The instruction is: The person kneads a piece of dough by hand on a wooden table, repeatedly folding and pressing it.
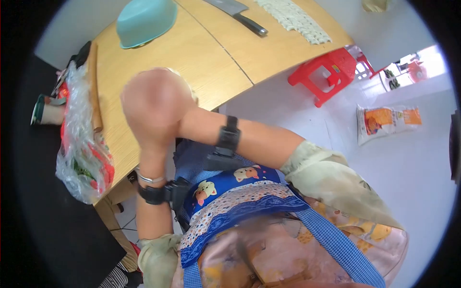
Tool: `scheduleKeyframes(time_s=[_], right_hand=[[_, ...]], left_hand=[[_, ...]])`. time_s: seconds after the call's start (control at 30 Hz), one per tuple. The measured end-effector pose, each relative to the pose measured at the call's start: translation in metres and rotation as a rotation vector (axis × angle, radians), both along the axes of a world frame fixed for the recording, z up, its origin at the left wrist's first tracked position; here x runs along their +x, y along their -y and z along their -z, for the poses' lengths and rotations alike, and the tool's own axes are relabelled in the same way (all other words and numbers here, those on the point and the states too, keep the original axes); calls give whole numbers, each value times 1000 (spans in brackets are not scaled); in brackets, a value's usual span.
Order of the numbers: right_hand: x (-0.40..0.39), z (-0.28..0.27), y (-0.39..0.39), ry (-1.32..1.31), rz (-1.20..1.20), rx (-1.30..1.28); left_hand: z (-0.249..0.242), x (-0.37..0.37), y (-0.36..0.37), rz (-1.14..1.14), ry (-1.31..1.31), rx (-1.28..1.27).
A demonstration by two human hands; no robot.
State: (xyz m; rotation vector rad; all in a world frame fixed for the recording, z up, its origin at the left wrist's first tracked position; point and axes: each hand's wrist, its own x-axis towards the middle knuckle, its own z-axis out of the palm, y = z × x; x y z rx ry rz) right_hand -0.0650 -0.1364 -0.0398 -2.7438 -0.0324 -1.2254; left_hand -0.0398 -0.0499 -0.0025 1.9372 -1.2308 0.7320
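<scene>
The left hand point(150, 128) and right hand point(165, 96) overlap in a blur above the near part of the surface point(216, 79); I cannot tell how far the fingers close. A pale rim point(181, 77), perhaps dough, shows at their far side, in or beneath them. If dough, it should be light, soft and slightly tacky, better cupped in broad palms than pinched. Farther out lie a rolling pin point(94, 91), an aqua bowl point(146, 23), a cleaver point(250, 24) and pale strips point(294, 21).
</scene>
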Motion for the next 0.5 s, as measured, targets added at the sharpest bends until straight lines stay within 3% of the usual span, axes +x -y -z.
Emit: scheduleKeyframes(time_s=[0.07,0.17,0.3,0.33,0.4,0.5], right_hand=[[15,-4,8,6,-1,28],[26,-27,16,-324,34,-52],[56,-31,28,-296,93,57],[64,-32,32,-295,94,50],[77,-38,39,-536,72,156],[75,-42,42,-566,46,212]], left_hand=[[-3,30,10,49,-204,29],[3,77,25,150,-352,13],[-7,115,45,98,-642,145],[-5,125,50,101,-642,137],[-3,150,56,59,-731,236],[2,154,60,89,-769,258]])
